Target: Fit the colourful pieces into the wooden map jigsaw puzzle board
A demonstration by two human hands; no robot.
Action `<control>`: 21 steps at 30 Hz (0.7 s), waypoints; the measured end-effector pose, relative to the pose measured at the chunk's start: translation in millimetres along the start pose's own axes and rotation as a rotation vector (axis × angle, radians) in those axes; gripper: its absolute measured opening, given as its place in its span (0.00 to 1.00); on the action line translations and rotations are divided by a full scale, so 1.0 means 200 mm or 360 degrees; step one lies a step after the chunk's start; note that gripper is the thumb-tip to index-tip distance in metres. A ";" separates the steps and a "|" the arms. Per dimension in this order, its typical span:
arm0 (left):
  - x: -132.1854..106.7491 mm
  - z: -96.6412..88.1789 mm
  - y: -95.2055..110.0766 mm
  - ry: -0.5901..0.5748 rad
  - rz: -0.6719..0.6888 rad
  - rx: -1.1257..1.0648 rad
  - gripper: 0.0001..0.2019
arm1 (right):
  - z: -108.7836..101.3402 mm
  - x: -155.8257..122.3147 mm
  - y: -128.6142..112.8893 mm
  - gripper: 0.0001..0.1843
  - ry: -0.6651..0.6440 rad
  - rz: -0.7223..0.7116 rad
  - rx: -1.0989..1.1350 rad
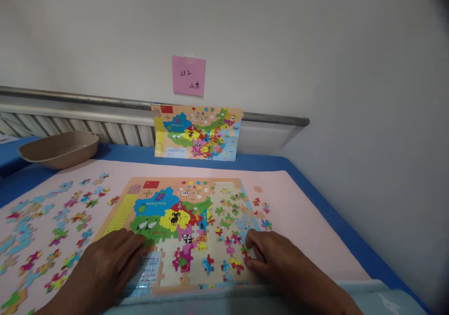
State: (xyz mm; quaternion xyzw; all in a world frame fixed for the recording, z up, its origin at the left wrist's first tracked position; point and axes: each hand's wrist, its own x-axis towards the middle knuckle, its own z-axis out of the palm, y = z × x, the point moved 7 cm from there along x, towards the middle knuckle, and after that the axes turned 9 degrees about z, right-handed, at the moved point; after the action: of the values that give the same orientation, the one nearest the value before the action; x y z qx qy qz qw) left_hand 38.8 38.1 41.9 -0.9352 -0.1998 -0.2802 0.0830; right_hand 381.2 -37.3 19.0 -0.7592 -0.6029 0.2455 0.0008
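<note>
One pale wall (280, 39) backs everything, a metal rail (115, 102) running along it. Below it is the blue-edged surface (263, 163), covered in pink. On this, between the hands, sits the puzzle board (170, 275), its left and upper parts filled with joined map, its right and lower parts mostly bare with pieces lying loose on them. A printed sheet (197, 132) showing the whole map leans upright behind it; a tan basin (59, 153) stands at the far left.

The left hand (107, 259) lies palm down over the board's lower left, fingers together; anything under that grip is hidden. The right hand (270, 252) is curled at the right edge, thumb and forefinger close together beside some pieces; I cannot tell whether its grip has one.

A pink note (189, 75) on the wall reads "252" above two handwritten characters, the first 小, the second unclear. Coloured characters atop sheet and board seem to say 中国地图; the finer print is too small to read, and no brand shows.

Smallest are the loose pieces (59, 235), spread left of the board and fewer to its right. The step looks like sorting or fitting pieces; the next move would call for matching a piece's colour and tabs to the filled edge.
</note>
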 end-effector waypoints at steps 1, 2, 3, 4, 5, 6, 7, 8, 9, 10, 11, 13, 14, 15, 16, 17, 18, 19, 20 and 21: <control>0.00 0.00 0.00 0.0017 0.0010 0.0020 0.15 | 0.00 0.00 0.00 0.07 0.0001 -0.0001 0.0002; -0.01 0.00 0.00 0.0032 0.0019 0.0037 0.15 | -0.01 0.00 0.00 0.07 0.0003 -0.0001 0.0003; -0.01 0.00 -0.01 0.0038 0.0022 0.0051 0.15 | -0.01 0.00 0.01 0.08 0.0004 0.0000 0.0004; -0.02 0.01 -0.01 0.0038 0.0024 0.0063 0.15 | -0.02 0.00 0.01 0.08 0.0003 0.0001 0.0006; -0.03 0.02 -0.02 0.0033 0.0028 0.0075 0.16 | -0.02 0.00 0.01 0.08 0.0004 0.0002 0.0007; -0.03 0.02 -0.02 0.0033 0.0048 0.0090 0.16 | -0.03 0.00 0.01 0.07 0.0009 0.0003 0.0006; -0.04 0.03 -0.02 0.0033 0.0083 0.0110 0.17 | -0.04 0.00 0.02 0.07 0.0019 0.0008 0.0002; -0.05 0.04 -0.02 0.0041 0.0119 0.0136 0.17 | -0.05 0.00 0.03 0.06 0.0038 0.0015 -0.0005; -0.06 0.04 -0.01 0.0045 0.0142 0.0162 0.17 | -0.06 0.01 0.04 0.05 0.0066 0.0024 -0.0016; -0.07 0.05 -0.02 0.0046 0.0153 0.0184 0.18 | -0.07 0.01 0.05 0.05 0.0098 0.0037 -0.0029; -0.08 0.05 -0.02 0.0040 0.0150 0.0202 0.18 | -0.08 0.01 0.06 0.05 0.0134 0.0052 -0.0042; -0.10 0.07 -0.03 0.0018 0.0114 0.0225 0.20 | -0.10 0.02 0.07 0.05 0.0218 0.0083 -0.0060; -0.11 0.07 -0.03 0.0000 0.0098 0.0226 0.20 | -0.11 0.02 0.08 0.05 0.0260 0.0100 -0.0066; -0.12 0.08 -0.04 -0.0018 0.0086 0.0220 0.20 | -0.12 0.03 0.09 0.05 0.0301 0.0118 -0.0072; -0.12 0.08 -0.04 -0.0026 0.0071 0.0214 0.19 | -0.13 0.03 0.10 0.06 0.0341 0.0139 -0.0077; -0.12 0.08 -0.04 -0.0027 0.0060 0.0205 0.19 | -0.14 0.03 0.11 0.06 0.0381 0.0163 -0.0084; -0.12 0.08 -0.04 -0.0015 0.0057 0.0194 0.19 | -0.15 0.03 0.13 0.08 0.0418 0.0190 -0.0090; -0.11 0.07 -0.03 -0.0001 0.0051 0.0186 0.19 | -0.16 0.03 0.14 0.09 0.0454 0.0220 -0.0092; -0.11 0.07 -0.03 0.0010 0.0036 0.0184 0.19 | -0.17 0.04 0.16 0.09 0.0492 0.0252 -0.0091; -0.10 0.06 -0.04 0.0017 0.0016 0.0187 0.19 | -0.18 0.04 0.18 0.10 0.0530 0.0285 -0.0085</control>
State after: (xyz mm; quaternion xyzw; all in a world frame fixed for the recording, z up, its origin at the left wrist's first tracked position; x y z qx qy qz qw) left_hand 26.5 41.1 20.7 -0.9283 -0.2107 -0.2725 0.1401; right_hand 428.7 -29.7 36.8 -0.8397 -0.5307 0.0994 0.0586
